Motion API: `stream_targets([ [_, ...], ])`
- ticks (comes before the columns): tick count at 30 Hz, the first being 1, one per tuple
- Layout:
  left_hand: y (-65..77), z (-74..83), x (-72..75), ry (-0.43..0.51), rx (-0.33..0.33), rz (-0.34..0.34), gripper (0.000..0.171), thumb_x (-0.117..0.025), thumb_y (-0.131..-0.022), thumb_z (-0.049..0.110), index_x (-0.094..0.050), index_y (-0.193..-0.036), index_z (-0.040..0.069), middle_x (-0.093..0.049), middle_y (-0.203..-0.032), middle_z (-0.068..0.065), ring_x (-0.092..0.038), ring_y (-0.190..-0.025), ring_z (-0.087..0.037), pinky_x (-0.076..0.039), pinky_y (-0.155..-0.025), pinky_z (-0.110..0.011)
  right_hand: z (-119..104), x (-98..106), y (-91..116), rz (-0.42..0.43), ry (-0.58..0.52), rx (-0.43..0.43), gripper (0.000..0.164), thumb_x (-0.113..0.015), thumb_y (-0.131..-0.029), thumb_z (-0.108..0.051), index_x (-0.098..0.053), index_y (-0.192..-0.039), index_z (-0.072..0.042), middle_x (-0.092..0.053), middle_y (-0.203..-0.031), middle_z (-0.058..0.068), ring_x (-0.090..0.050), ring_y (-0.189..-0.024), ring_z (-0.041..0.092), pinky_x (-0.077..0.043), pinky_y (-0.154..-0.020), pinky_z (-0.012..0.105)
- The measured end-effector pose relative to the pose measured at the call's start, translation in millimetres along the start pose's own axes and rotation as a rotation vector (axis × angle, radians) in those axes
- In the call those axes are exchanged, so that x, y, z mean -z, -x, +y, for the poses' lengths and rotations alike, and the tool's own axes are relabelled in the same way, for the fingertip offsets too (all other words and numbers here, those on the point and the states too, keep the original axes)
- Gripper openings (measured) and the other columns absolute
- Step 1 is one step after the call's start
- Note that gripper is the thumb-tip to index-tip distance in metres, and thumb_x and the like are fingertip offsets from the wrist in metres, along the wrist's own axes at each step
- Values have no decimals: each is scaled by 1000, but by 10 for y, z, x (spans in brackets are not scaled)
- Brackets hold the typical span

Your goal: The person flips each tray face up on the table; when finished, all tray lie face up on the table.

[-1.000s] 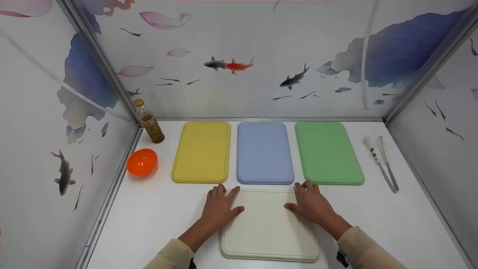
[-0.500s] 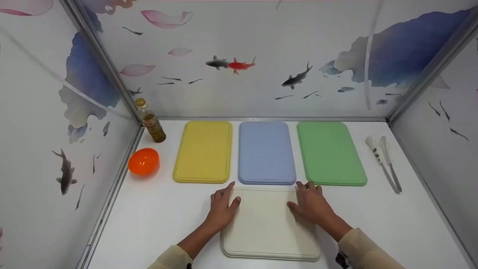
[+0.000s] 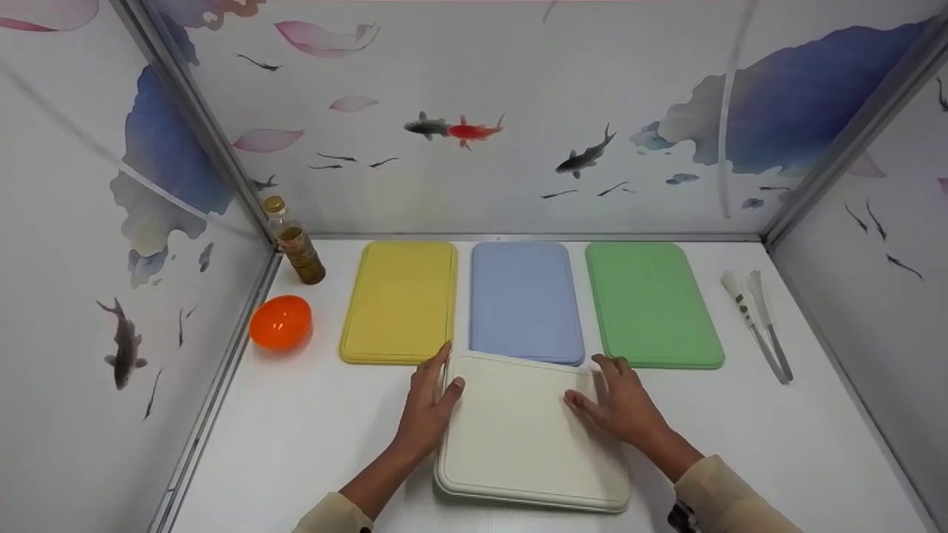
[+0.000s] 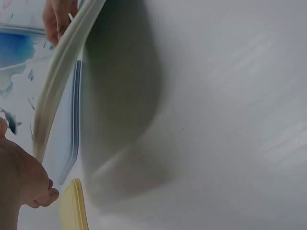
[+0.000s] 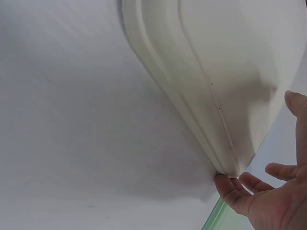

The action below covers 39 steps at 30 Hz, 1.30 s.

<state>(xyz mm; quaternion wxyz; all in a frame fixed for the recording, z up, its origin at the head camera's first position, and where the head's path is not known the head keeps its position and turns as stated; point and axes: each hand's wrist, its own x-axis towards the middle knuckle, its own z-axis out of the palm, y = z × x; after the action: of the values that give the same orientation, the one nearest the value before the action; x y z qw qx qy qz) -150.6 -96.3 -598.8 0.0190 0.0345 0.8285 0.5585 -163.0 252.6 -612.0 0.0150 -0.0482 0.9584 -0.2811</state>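
Note:
A cream cutting board (image 3: 529, 437) lies tilted in front of me, its left side raised off the table and its shadow underneath. My left hand (image 3: 428, 411) grips the raised left edge near the far corner, thumb on top, the other fingers along the side. In the left wrist view that hand (image 4: 21, 175) is at the board's rim (image 4: 53, 86). My right hand (image 3: 618, 400) is at the far right corner, fingers curled against the edge. The right wrist view shows its fingertips (image 5: 232, 191) touching the corner, with the thumb (image 5: 292, 100) apart from the board.
Yellow (image 3: 400, 303), blue (image 3: 526, 303) and green (image 3: 652, 303) cutting boards lie in a row beyond. An oil bottle (image 3: 300, 248) and an orange bowl (image 3: 281, 323) stand at left. Tongs (image 3: 759, 326) lie at right. Printed panels (image 3: 489, 192) wall the table.
The cream board lay flat before. Its left side has since risen and its far left corner has shifted away from me, with my left hand. My right hand has barely moved.

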Motion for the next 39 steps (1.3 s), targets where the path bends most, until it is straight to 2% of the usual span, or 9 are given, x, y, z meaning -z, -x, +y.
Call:
stream_targets([
  [4,-33,72,73,46,-66,31,62,-60,-114,33,-40,-173,25,-47,-172,-9,-38,-164,-38,-25,-132,-69,17,-12,6,30,-59,16,84,-82,-98,-52,-53,-155,3,-56,-144,30,-63,-130,50,-54,-106,66],
  [9,-88,177,183,133,-127,53,63,-60,-114,31,-38,-173,33,-57,-167,-2,-42,-164,-30,-23,-133,-68,44,-42,6,49,-163,18,75,-84,-98,-45,-58,-151,2,-61,-136,25,-68,-122,41,-61,-98,58],
  [14,-145,272,254,188,-183,18,65,-59,-114,28,-34,-174,33,-57,-168,-1,-42,-164,-28,-20,-134,-70,47,-45,9,36,-197,11,74,-84,-98,-44,-58,-153,0,-62,-137,23,-71,-117,37,-62,-96,56],
  [19,-152,365,279,258,-225,-34,65,-55,-114,22,-33,-175,31,-53,-171,-5,-36,-167,-29,-17,-134,-71,23,-30,15,26,-196,19,75,-83,-99,-44,-57,-155,-1,-63,-140,24,-73,-119,42,-62,-99,59],
  [22,-145,418,284,271,-254,-58,65,-53,-114,18,-31,-175,30,-51,-173,-2,-34,-169,-30,-17,-134,-73,-9,-17,18,22,-197,26,73,-82,-100,-44,-58,-155,-2,-64,-139,23,-73,-121,45,-61,-100,61],
  [27,-156,510,301,263,-313,-85,67,-54,-113,20,-31,-176,27,-49,-174,3,-32,-170,-30,-13,-134,-73,-67,-24,-1,26,-210,8,72,-81,-101,-45,-60,-155,-3,-67,-140,22,-71,-124,40,-62,-99,57],
  [30,-168,547,313,257,-340,-94,66,-54,-113,20,-32,-175,27,-47,-176,2,-31,-170,-29,-12,-134,-73,-93,-45,-8,20,-233,3,72,-81,-101,-43,-59,-156,-2,-68,-140,22,-72,-122,38,-62,-98,54],
  [34,-175,596,323,263,-376,-108,62,-53,-112,16,-39,-172,21,-40,-180,-1,-28,-171,-31,-12,-133,-76,-119,-69,-8,1,-287,7,74,-81,-102,-40,-56,-159,0,-70,-143,23,-75,-119,38,-63,-98,55],
  [39,-189,686,323,280,-399,-118,64,-55,-110,17,-41,-171,22,-39,-180,4,-26,-171,-30,-12,-134,-74,-147,-75,-35,-18,-376,7,73,-77,-106,-37,-51,-163,1,-67,-150,25,-70,-132,42,-60,-107,56],
])
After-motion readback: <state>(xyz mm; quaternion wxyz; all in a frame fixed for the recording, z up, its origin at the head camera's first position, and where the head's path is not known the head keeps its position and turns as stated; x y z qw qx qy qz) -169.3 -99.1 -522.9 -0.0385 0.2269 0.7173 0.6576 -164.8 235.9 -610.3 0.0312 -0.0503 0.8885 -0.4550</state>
